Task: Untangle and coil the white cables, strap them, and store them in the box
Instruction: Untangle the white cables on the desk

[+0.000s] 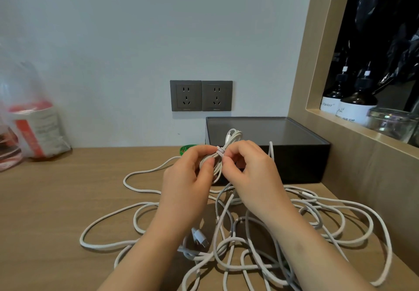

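A coiled white cable (230, 138) is held up in front of the open dark box (301, 154). A pale strap (220, 151) wraps round the coil's middle. My left hand (188, 177) grips the coil from the left, thumb on the bundle. My right hand (249, 168) pinches the strap from the right. Below my hands, several loose white cables (226, 241) lie tangled on the wooden desk (68, 200), with white plugs (199, 237) among them. The box shows nothing inside.
Two dark wall sockets (201, 96) sit above the desk. A plastic bag with a red and white pack (31, 127) stands at the left. A green object (187, 148) peeks out behind my left hand. The shelf at right holds bottles (353, 107) and a glass jar (392, 123).
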Tool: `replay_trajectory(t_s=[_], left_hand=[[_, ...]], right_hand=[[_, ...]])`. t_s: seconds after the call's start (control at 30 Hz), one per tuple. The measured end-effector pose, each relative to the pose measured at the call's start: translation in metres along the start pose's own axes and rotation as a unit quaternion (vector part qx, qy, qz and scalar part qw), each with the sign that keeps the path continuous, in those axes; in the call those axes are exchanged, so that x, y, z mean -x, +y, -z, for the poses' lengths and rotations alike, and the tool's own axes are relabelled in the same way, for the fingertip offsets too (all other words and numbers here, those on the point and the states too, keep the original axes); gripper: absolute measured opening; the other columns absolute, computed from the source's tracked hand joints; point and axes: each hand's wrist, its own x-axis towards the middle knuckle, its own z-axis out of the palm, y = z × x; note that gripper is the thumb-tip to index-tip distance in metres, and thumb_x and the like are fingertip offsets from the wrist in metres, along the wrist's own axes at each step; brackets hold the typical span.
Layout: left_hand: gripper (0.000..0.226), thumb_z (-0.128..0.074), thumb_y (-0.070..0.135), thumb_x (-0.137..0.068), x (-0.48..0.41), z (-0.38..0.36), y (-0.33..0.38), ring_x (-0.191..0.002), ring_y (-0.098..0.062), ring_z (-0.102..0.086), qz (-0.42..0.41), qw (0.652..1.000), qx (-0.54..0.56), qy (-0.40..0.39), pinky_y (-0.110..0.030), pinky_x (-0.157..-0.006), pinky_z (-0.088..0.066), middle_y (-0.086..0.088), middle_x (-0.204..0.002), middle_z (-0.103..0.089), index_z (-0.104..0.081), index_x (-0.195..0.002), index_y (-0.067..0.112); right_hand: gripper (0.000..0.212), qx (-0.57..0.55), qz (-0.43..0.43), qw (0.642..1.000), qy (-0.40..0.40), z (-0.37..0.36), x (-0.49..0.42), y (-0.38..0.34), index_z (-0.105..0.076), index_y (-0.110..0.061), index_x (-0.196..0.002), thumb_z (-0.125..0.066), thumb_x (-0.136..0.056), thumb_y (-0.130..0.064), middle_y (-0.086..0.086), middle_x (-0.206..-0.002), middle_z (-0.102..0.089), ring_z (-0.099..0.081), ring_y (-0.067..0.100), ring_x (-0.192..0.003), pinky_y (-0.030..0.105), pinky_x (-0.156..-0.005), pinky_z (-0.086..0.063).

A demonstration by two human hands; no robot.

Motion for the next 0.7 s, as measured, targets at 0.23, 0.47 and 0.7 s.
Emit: replay_trajectory(t_s=[0.23, 0.47, 0.7], left_hand=[[0.023, -0.054, 0.014, -0.093, 0.0025, -0.0045, 0.0001, -0.083, 0.001, -0.067, 0.039, 0.994, 0.099, -0.015, -0.017, -0.073, -0.053, 0.011, -0.088, -0.071, -0.059, -0.100, 0.034], [0.029, -0.053, 0.007, -0.093, 0.0009, -0.0051, -0.0001, -0.081, -0.002, -0.065, 0.055, 0.992, 0.110, -0.029, -0.018, -0.075, -0.053, 0.013, -0.083, -0.071, -0.061, -0.096, 0.034], [0.022, -0.059, 0.011, -0.090, 0.0003, -0.0062, -0.0003, -0.090, 0.001, -0.066, 0.060, 0.993, 0.095, -0.028, -0.024, -0.083, -0.054, 0.011, -0.095, -0.072, -0.063, -0.105, 0.026]], right_hand=[[0.029, -0.045, -0.032, 0.997, 0.055, -0.0060, 0.0025, -0.0083, -0.048, -0.033, -0.076, -0.065, -0.081, -0.009, -0.014, -0.089, -0.046, -0.047, -0.014, -0.077, 0.001, -0.063, -0.038], [0.029, 0.010, -0.016, 0.998, 0.059, -0.0019, 0.0007, -0.0018, -0.050, -0.028, -0.068, -0.067, -0.079, -0.008, -0.014, -0.079, -0.048, -0.050, -0.001, -0.070, 0.004, -0.063, -0.039], [0.023, 0.035, -0.009, 0.995, 0.098, -0.0065, 0.0028, -0.0020, -0.050, -0.025, -0.080, -0.063, -0.084, -0.007, -0.017, -0.073, -0.048, -0.051, -0.007, -0.069, 0.001, -0.062, -0.038]])
